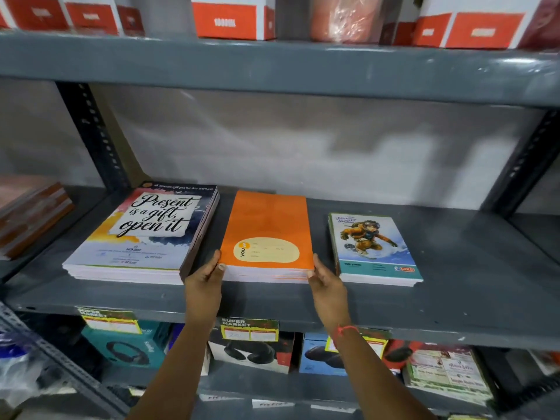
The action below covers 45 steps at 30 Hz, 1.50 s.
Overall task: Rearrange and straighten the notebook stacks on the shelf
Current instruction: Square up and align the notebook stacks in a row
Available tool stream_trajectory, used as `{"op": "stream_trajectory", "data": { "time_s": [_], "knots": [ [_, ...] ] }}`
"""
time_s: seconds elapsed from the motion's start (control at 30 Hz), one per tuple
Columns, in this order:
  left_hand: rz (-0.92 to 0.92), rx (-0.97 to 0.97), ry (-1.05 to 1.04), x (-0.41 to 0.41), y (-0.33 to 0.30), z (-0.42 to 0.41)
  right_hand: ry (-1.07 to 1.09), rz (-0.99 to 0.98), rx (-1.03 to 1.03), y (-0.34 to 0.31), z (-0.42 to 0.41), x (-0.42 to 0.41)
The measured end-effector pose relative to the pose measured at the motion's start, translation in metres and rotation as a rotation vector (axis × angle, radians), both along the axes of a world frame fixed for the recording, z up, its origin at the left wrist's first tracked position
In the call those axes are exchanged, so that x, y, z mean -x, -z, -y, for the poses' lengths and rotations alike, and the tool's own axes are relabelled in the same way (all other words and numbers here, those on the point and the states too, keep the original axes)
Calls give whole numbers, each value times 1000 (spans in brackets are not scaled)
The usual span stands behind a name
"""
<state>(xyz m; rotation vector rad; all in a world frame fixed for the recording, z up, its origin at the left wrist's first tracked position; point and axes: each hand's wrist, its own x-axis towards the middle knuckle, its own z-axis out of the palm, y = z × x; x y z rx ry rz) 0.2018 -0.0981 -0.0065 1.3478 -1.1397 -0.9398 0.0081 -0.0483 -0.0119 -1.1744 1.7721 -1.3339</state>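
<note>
Three notebook stacks lie on the grey shelf (454,268). The middle orange stack (266,225) has a cream label near its front edge. My left hand (206,277) grips its front left corner, thumb on the cover. My right hand (325,277) grips its front right corner, a red thread on that wrist. To the left sits a larger stack with "Present is a gift, open it" on the cover (142,234), turned slightly askew. To the right lies a smaller stack with a cartoon snowboarder cover (372,247).
Slotted grey uprights (94,134) stand at the back left and back right of the bay. Orange-and-white boxes (230,19) fill the shelf above. Boxed headphones (127,350) with yellow price tags sit on the shelf below. Another reddish stack (30,216) lies in the bay to the left.
</note>
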Motion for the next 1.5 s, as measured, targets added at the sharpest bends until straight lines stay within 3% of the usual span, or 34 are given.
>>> {"op": "stream_trajectory", "data": {
  "time_s": [0.1, 0.17, 0.23, 0.37, 0.47, 0.6, 0.8, 1.5],
  "knots": [
    [598, 357, -13, 26, -8, -25, 159, -311, 87, -8, -16, 8],
    [697, 565, 143, 58, -9, -41, 310, -405, 212, -15, -25, 23],
    [604, 554, 337, 95, -13, -54, 412, -311, 296, -17, -32, 48],
    [356, 161, 511, 153, -10, -64, 532, -19, 248, -6, -47, 111],
    [253, -20, 502, 176, -7, -57, 371, 72, 114, 6, -51, 143],
    [166, -79, 473, 185, 1, -47, 164, 216, 65, 11, -48, 164],
    [48, -74, 411, 189, 5, -49, -37, 178, -18, 10, -53, 187],
    [-17, -139, 117, 202, 16, -36, 114, 114, -39, 10, -44, 179]
  ]
}}
